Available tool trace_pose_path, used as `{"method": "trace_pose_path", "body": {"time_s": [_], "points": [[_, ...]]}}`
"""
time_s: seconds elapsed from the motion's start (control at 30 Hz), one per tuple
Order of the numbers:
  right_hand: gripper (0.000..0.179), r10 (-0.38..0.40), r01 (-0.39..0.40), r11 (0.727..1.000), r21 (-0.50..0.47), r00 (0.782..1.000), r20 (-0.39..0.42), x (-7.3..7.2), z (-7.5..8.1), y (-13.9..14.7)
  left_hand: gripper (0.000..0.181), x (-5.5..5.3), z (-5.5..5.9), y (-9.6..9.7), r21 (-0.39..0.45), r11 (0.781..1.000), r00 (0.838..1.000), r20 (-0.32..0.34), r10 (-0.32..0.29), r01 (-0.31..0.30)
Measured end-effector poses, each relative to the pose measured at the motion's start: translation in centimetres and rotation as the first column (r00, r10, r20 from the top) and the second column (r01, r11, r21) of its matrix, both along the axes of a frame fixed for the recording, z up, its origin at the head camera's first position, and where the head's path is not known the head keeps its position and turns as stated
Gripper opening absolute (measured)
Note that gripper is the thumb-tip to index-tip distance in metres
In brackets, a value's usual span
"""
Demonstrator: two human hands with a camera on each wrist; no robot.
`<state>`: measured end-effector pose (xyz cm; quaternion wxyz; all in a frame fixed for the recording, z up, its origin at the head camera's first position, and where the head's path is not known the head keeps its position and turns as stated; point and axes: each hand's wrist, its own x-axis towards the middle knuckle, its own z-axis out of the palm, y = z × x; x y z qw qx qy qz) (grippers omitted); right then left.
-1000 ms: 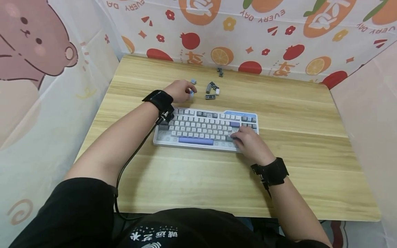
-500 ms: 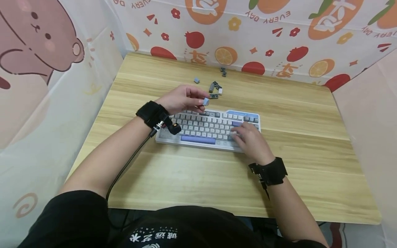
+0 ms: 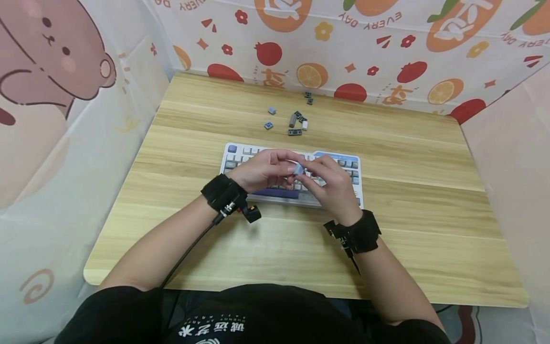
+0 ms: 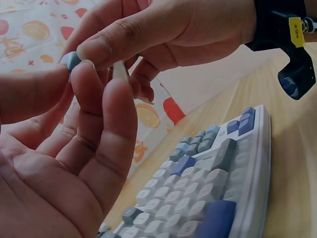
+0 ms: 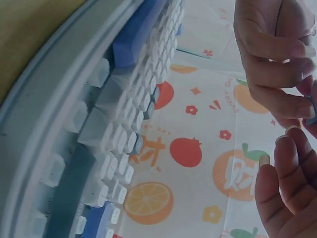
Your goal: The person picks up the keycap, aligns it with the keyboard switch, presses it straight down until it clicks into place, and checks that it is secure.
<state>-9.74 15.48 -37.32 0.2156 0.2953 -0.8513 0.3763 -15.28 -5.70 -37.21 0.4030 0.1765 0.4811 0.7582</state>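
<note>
Above the keyboard (image 3: 233, 149), both hands meet at one small light blue keycap (image 3: 298, 169). My left hand (image 3: 268, 168) pinches it with thumb and fingertips. From the other side, my right hand (image 3: 333, 184) grips it between thumb and index finger. In the left wrist view most of the keycap (image 4: 73, 60) is covered by fingertips, with the right thumb pressed beside it. At the right edge of the right wrist view, only a sliver of the keycap (image 5: 312, 109) shows. The keyboard has white, grey and purple keys, with low pale switches along its front row.
Behind the keyboard lie two loose blue keycaps (image 3: 268, 125) and a cluster of dark grey keycaps (image 3: 295, 132) with a white keycap (image 3: 304, 125). Two small dark pieces (image 3: 309, 98) lie near the fruit-print cloth (image 3: 311, 75). A cable runs from the left wrist band (image 3: 223, 194).
The left hand has picked a light blue keycap off the table behind the keyboard and brought it right and nearer. The right hand has left the keyboard's right side and taken hold of the same keycap.
</note>
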Motion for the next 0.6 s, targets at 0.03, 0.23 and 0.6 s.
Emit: {"method": "trace_pose_path", "body": {"time_s": [0.03, 0.23, 0.6], "points": [[0.033, 0.007, -0.008, 1.0, 0.007, 1.0, 0.003, 0.1, 0.0, 0.0, 0.031, 0.1, -0.1, 0.0, 0.0, 1.0, 1.0, 0.007, 0.005, -0.005], [0.032, 0.048, -0.048, 0.998, 0.036, 0.999, 0.015, 0.3, -0.2, 0.2, 0.045, 0.6, -0.4, 0.1, 0.004, 1.0, 0.999, 0.023, 0.025, -0.025], [0.042, 0.037, -0.039, 0.998, 0.059, 0.999, 0.024, 0.5, -0.3, 0.5, 0.039, 1.2, -0.5, 0.8, -0.062, 0.992, 0.992, -0.072, 0.107, -0.112]]}}
